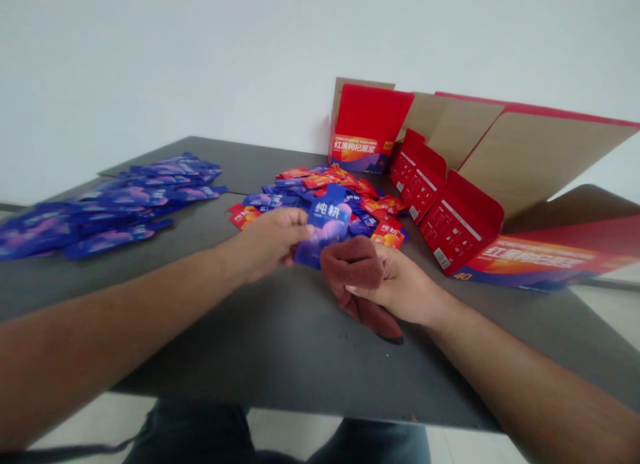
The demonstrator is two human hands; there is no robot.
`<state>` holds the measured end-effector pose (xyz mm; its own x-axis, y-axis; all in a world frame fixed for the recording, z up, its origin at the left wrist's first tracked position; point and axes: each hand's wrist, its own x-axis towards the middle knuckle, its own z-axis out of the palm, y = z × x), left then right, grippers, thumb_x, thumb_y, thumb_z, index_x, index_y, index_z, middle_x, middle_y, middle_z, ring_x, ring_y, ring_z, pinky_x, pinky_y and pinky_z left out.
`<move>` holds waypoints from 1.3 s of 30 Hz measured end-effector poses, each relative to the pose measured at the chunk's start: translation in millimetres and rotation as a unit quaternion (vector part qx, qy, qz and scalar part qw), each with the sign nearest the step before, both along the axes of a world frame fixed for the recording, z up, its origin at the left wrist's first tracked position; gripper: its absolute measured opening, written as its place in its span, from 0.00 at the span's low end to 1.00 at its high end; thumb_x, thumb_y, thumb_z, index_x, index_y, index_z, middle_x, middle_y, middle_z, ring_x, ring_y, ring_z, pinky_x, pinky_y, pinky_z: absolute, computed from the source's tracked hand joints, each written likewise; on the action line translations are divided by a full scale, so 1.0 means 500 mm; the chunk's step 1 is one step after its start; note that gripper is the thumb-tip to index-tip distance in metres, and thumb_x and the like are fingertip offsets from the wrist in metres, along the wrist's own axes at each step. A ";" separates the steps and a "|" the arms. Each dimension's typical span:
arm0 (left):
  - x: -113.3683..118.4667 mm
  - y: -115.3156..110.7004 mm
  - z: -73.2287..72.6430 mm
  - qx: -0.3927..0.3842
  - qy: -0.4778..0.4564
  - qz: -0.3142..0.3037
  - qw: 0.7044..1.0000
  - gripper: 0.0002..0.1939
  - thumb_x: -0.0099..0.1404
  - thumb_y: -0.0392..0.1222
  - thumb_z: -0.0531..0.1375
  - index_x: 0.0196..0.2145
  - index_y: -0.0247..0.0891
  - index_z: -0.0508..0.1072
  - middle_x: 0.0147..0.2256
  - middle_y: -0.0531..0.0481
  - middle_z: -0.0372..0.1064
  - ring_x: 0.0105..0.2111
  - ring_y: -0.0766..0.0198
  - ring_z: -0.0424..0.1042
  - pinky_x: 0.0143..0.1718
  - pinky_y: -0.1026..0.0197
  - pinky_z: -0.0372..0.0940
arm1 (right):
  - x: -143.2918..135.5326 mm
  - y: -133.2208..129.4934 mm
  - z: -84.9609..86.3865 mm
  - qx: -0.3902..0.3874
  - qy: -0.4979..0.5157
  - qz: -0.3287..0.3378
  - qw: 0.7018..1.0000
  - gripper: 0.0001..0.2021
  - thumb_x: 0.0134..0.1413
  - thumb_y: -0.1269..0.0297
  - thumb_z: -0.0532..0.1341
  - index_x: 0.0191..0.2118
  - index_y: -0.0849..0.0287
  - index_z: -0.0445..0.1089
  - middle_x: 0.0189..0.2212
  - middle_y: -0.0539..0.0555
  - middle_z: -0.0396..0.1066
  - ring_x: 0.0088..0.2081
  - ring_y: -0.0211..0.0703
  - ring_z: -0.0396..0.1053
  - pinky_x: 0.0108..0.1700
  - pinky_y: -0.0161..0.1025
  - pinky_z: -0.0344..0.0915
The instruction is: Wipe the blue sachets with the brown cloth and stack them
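My left hand (277, 243) pinches a blue sachet (329, 219) with white lettering by its left edge, above the middle of the table. A brown cloth (353, 267) is bunched in my right hand (400, 284), and its folded top touches the sachet's lower right corner. The cloth's loose end hangs toward the table. Just behind the held sachet lies a mixed pile of red sachets (390, 232) and blue sachets (273, 199). The fingertips of my right hand are partly hidden behind the cloth.
Overlapping blue sachets (123, 196) are spread along the left of the dark table (250, 357). Open red cartons (367, 134) stand at the back, with more open cartons (460, 231) along the right side, their flaps raised. A white wall (165, 57) rises behind.
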<state>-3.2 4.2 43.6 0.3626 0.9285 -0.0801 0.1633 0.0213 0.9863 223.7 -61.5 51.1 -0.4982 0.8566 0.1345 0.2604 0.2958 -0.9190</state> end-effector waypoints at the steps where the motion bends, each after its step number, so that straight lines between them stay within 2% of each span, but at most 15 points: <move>1: 0.006 -0.015 -0.016 -0.012 -0.016 -0.027 0.999 0.10 0.63 0.49 0.61 0.32 0.42 0.66 0.22 0.55 0.61 0.17 0.70 0.59 0.16 0.64 0.53 | 0.000 0.001 0.000 -0.027 0.028 0.013 0.999 0.18 0.58 0.56 0.67 0.51 0.56 0.71 0.35 0.51 0.75 0.35 0.43 0.73 0.36 0.38 0.69; 4: 0.014 -0.036 -0.056 0.010 0.035 -0.068 0.997 0.11 0.63 0.51 0.63 0.33 0.42 0.68 0.22 0.56 0.64 0.16 0.70 0.62 0.17 0.64 0.56 | 0.004 0.011 -0.005 -0.058 0.052 0.018 0.997 0.22 0.57 0.55 0.68 0.54 0.57 0.70 0.40 0.51 0.77 0.39 0.44 0.74 0.41 0.39 0.70; 6: 0.013 -0.036 -0.069 0.047 0.081 -0.076 0.993 0.12 0.64 0.52 0.62 0.35 0.42 0.69 0.23 0.56 0.67 0.17 0.68 0.65 0.18 0.63 0.59 | 0.006 0.019 -0.009 -0.055 0.036 0.006 0.998 0.22 0.56 0.56 0.68 0.54 0.57 0.70 0.45 0.52 0.77 0.44 0.46 0.75 0.46 0.40 0.70; 9: 0.007 -0.031 -0.072 0.086 0.116 -0.077 0.987 0.12 0.67 0.54 0.60 0.35 0.43 0.70 0.21 0.56 0.66 0.17 0.66 0.66 0.19 0.62 0.60 | 0.003 0.025 -0.010 -0.049 0.014 0.001 0.999 0.20 0.58 0.58 0.67 0.55 0.55 0.71 0.48 0.52 0.77 0.47 0.47 0.75 0.48 0.41 0.70; 15: -0.006 -0.031 -0.076 0.100 0.090 -0.083 0.987 0.08 0.66 0.50 0.61 0.33 0.44 0.72 0.25 0.53 0.69 0.20 0.66 0.68 0.21 0.62 0.62 | -0.015 0.020 -0.005 -0.034 -0.013 -0.003 0.999 0.18 0.58 0.60 0.67 0.54 0.51 0.73 0.46 0.50 0.78 0.45 0.47 0.76 0.45 0.41 0.72; 18: -0.013 -0.032 -0.081 0.083 0.074 -0.084 0.990 0.07 0.65 0.48 0.62 0.33 0.44 0.72 0.28 0.52 0.71 0.25 0.63 0.71 0.25 0.61 0.66 | -0.020 0.015 0.005 0.018 -0.068 -0.030 0.997 0.16 0.59 0.59 0.67 0.53 0.49 0.74 0.45 0.51 0.78 0.44 0.48 0.76 0.43 0.41 0.72; 20: -0.018 -0.031 -0.083 0.083 0.073 -0.080 0.991 0.08 0.65 0.49 0.63 0.32 0.43 0.72 0.28 0.51 0.72 0.27 0.62 0.73 0.27 0.60 0.67 | -0.020 0.012 0.015 0.070 -0.109 -0.078 0.988 0.13 0.59 0.58 0.67 0.49 0.49 0.76 0.44 0.52 0.77 0.44 0.50 0.75 0.43 0.43 0.71; 23: -0.024 -0.028 -0.083 0.056 0.066 -0.085 0.993 0.09 0.65 0.48 0.61 0.31 0.41 0.70 0.26 0.51 0.72 0.26 0.62 0.73 0.27 0.60 0.68 | -0.015 0.008 0.023 0.147 -0.162 -0.150 0.964 0.08 0.58 0.60 0.67 0.43 0.50 0.76 0.41 0.53 0.75 0.44 0.50 0.73 0.44 0.45 0.70; 27: -0.021 -0.032 -0.077 0.055 0.071 -0.079 0.993 0.09 0.66 0.45 0.60 0.32 0.38 0.71 0.26 0.52 0.71 0.26 0.64 0.72 0.28 0.62 0.66 | -0.006 0.007 0.015 0.249 -0.201 -0.175 0.931 0.05 0.56 0.67 0.67 0.38 0.54 0.72 0.34 0.52 0.69 0.38 0.47 0.69 0.40 0.43 0.69; 31: -0.013 -0.043 -0.070 0.007 0.029 -0.106 0.994 0.10 0.67 0.46 0.60 0.35 0.35 0.72 0.27 0.51 0.73 0.27 0.63 0.74 0.30 0.61 0.69 | -0.009 0.006 -0.002 0.329 -0.234 -0.159 0.901 0.09 0.51 0.74 0.64 0.38 0.56 0.67 0.38 0.55 0.66 0.41 0.48 0.67 0.41 0.44 0.68; 34: -0.013 -0.046 -0.064 0.034 0.025 -0.111 0.993 0.07 0.65 0.42 0.61 0.34 0.35 0.72 0.29 0.51 0.72 0.29 0.65 0.72 0.30 0.63 0.66 | -0.025 -0.008 -0.012 0.328 -0.245 -0.121 0.904 0.13 0.51 0.76 0.63 0.43 0.57 0.66 0.41 0.56 0.67 0.44 0.49 0.67 0.45 0.45 0.68; 37: -0.017 -0.040 -0.059 0.087 0.053 -0.089 0.991 0.07 0.64 0.39 0.60 0.29 0.35 0.70 0.27 0.53 0.68 0.28 0.67 0.67 0.29 0.65 0.62 | -0.038 -0.028 -0.011 0.301 -0.271 -0.021 0.914 0.14 0.56 0.74 0.63 0.47 0.56 0.67 0.44 0.56 0.69 0.46 0.49 0.67 0.48 0.45 0.69; 39: -0.019 -0.037 -0.058 0.099 0.059 -0.092 0.989 0.09 0.66 0.39 0.59 0.28 0.36 0.69 0.27 0.54 0.67 0.27 0.68 0.66 0.29 0.66 0.61 | -0.038 -0.035 -0.007 0.305 -0.296 0.074 0.902 0.12 0.60 0.71 0.63 0.49 0.54 0.68 0.44 0.54 0.70 0.46 0.48 0.68 0.47 0.45 0.69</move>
<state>-12.9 -14.5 14.6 0.5257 0.8495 0.0451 0.2600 -0.2109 0.9423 204.9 -78.9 47.7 -0.7406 0.6307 0.2318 0.5676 0.7718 -0.2866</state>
